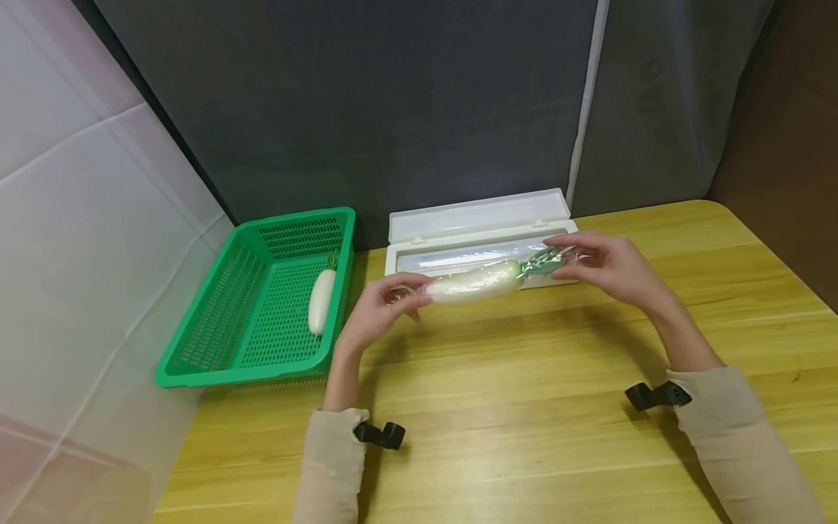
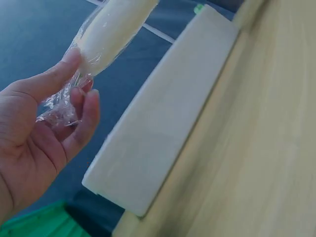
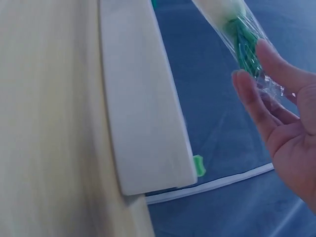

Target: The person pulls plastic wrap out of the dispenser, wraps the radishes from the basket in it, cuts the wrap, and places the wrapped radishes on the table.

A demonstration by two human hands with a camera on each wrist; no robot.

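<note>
A white radish [image 1: 474, 282] with green leaves, wrapped in clear plastic film, is held up in front of a white box. My left hand [image 1: 382, 306] pinches the film at its white tip; in the left wrist view that hand [image 2: 44, 113] has thumb and fingers on the bunched film [image 2: 64, 106]. At the leafy end, my right hand [image 1: 612, 268] pinches the wrap between thumb and fingers. The right wrist view shows the green leaves [image 3: 245, 47] inside the film, by the fingertips of the right hand [image 3: 291, 113].
The white film box [image 1: 481, 207] stands with its lid raised at the table's back edge, a roll of clear film [image 1: 452, 255] inside. Left of it, a green basket [image 1: 245, 375] holds an unwrapped white radish [image 1: 321, 302]. A dark curtain [image 1: 393, 109] hangs behind the wooden table [image 1: 497, 437].
</note>
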